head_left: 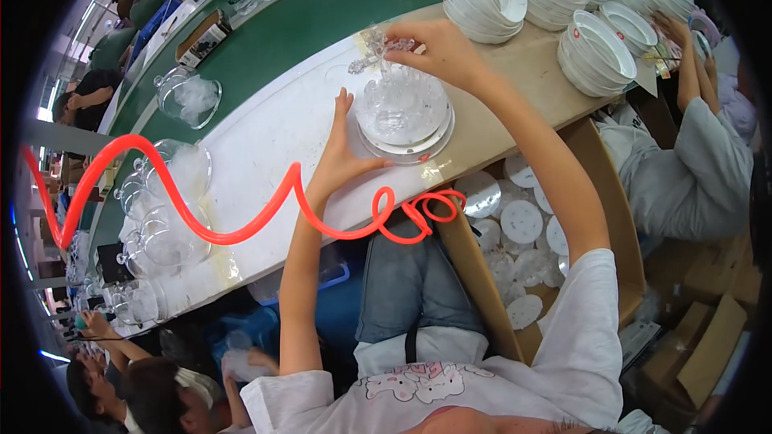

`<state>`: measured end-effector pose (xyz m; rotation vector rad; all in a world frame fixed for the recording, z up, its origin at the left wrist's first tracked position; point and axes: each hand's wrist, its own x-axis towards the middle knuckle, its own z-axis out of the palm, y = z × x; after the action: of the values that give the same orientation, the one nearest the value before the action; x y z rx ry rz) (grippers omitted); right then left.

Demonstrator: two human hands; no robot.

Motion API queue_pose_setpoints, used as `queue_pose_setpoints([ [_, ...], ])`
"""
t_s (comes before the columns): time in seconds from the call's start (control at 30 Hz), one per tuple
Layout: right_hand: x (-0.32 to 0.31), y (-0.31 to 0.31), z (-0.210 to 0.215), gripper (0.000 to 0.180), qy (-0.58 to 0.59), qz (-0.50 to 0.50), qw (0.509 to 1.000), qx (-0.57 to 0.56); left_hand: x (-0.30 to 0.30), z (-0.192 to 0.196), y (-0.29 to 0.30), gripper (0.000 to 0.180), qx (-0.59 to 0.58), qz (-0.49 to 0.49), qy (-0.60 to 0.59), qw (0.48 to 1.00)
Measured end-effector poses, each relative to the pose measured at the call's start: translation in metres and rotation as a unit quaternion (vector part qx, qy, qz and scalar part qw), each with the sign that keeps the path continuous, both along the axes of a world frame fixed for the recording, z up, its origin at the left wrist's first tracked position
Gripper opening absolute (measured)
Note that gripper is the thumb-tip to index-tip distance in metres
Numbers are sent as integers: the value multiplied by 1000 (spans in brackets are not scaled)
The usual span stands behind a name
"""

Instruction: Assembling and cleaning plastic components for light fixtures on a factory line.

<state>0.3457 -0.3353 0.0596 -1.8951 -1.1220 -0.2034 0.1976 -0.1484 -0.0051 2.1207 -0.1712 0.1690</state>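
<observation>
Clear plastic is what we are working with: a faceted clear dome [400,104] sits on a round white base [404,141] on the white bench top [265,133], a little above the middle of the view. Our right hand [438,50] is closed in a pinch on a small clear plastic piece [371,55] held over the dome at its 11 o'clock. Our left hand [342,157] lies open and flat on the bench, thumb stretched to touch the base rim at its 8 o'clock.

To do this well, we judge the flat hand should keep the base from sliding while the pinched piece comes down straight over the dome's top, lightly, since thin clear plastic probably scratches and cracks easily.

A coiled red air hose [241,225] runs across the bench edge at 6 o'clock of the base and loops near our left wrist; it could snag the forearm. Stacks of white bowls [595,52] crowd the bench at 2 o'clock, close to our right elbow. Finished clear lidded jars [173,185] stand well apart at 9 o'clock, and a cardboard box of round white discs [523,221] sits at 5 o'clock below the bench.
</observation>
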Motion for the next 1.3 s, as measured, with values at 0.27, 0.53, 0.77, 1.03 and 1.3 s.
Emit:
queue_pose_setpoints([
  [0.27,-4,1,-4,28,-14,6,1000,-12,6,-8,-11,124,1,2,11,1000],
  [0.53,-7,5,-1,29,-30,5,999,-34,2,-9,-6,117,43,26,-11,999],
  [0.77,-8,2,-5,26,-28,0,999,-18,1,-9,-5,114,29,27,3,999],
  [1.03,-15,3,-6,24,-49,-33,998,-30,2,-8,-5,111,33,23,0,999],
  [1.3,-17,6,-13,23,-31,-47,998,-9,0,0,-4,108,40,31,1,999],
])
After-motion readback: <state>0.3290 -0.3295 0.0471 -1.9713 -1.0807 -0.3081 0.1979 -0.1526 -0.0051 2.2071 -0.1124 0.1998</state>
